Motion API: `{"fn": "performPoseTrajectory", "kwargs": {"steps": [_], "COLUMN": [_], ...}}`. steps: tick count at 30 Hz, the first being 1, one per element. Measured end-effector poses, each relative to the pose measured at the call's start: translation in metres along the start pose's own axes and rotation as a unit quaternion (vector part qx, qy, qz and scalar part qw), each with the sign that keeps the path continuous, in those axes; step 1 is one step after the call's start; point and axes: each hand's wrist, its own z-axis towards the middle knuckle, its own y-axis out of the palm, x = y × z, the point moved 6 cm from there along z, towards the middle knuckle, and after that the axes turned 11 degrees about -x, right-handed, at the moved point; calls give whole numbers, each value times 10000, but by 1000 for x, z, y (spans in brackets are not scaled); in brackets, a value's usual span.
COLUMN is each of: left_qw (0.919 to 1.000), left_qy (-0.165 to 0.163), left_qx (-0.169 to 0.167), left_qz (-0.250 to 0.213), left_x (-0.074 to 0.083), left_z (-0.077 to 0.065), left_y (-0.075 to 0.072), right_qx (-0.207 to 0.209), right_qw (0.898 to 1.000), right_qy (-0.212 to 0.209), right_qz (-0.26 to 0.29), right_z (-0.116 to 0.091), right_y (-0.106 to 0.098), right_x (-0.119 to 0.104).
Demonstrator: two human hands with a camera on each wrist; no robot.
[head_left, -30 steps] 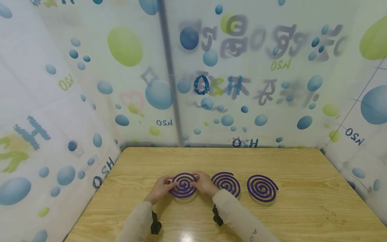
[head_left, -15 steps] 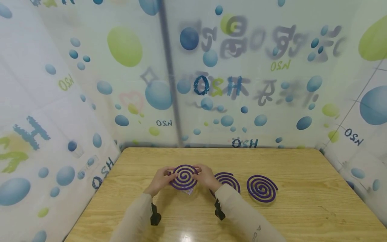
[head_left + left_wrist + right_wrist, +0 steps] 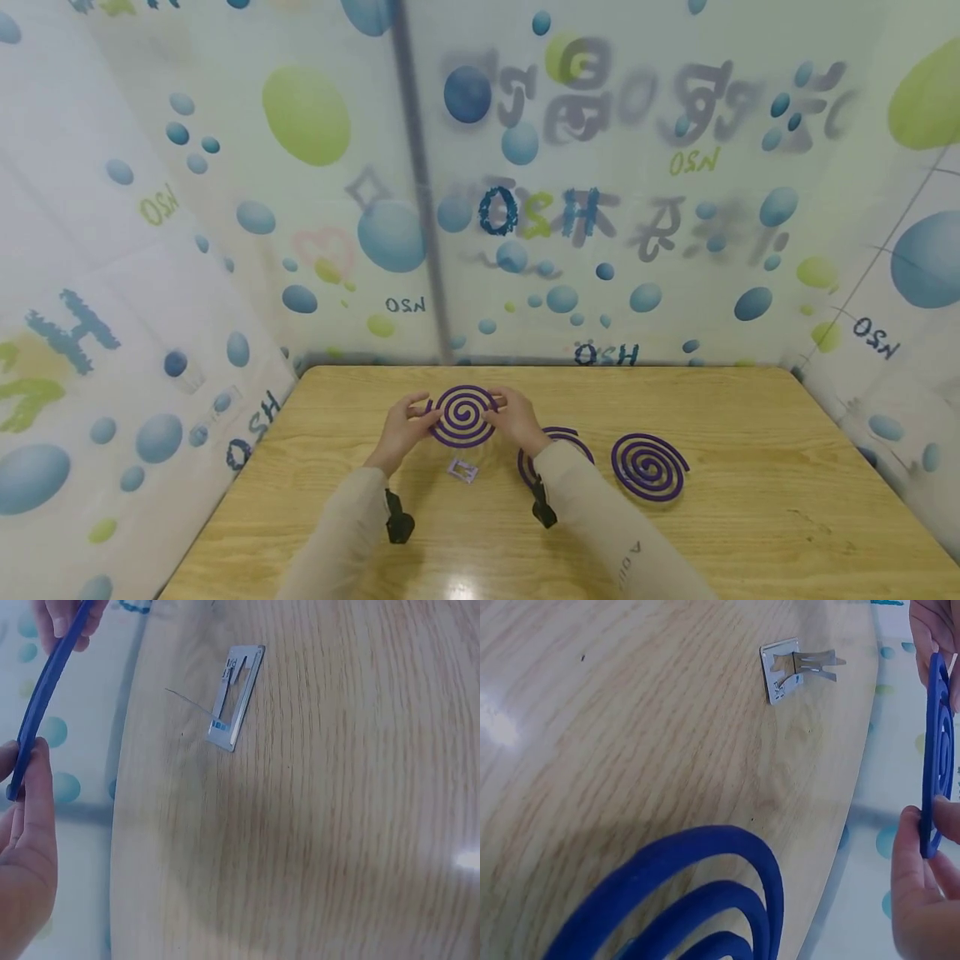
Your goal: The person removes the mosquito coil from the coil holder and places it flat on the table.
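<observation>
A purple mosquito coil (image 3: 463,412) is held up over the table between both hands, its spiral face towards the head view. My left hand (image 3: 399,435) pinches its left edge with thumb and fingers. On the opposite edge, my right hand (image 3: 520,423) has the same kind of pinch. Both wrist views show the coil edge-on and raised above the table. Beneath it on the wood lies a small metal coil stand (image 3: 769,675), a flat plate with a thin prong bent upward.
A second mosquito coil (image 3: 558,431) lies by the right wrist, partly hidden by the hand and sleeve. Farther right is a third coil (image 3: 648,468). The wooden table (image 3: 735,533) ends at a printed curtain (image 3: 495,317) at the back, with more curtain at both sides.
Both hands have raised the mosquito coil from low over the table and moved it away from the person. The metal stand, hidden before, now shows below it. The other coils stay put.
</observation>
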Motion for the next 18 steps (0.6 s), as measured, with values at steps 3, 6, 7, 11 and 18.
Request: {"fn": "performPoseTrajectory", "kwargs": {"steps": [3,6,7,11,18], "left_qw": [9996,9984,9980,9953,9908], "left_qy": [-63,-123,-122,-119,54], "left_qx": [101,221,263,430,552], "left_qz": [-249,-511,-562,-865,-1238], "left_x": [-3,-7,-8,-14,-20], "left_z": [1,4,5,8,13], "left_y": [-1,-3,-3,-5,-2], "right_qx": [90,172,193,270,233], "right_qw": [9999,9996,9995,9994,9997], "right_qy": [4,-103,-138,-161,10], "right_qz": [95,185,209,154,-85], "right_z": [2,6,7,11,12], "right_y": [-1,-2,-3,-4,-7], "right_x": [2,4,5,8,11]}}
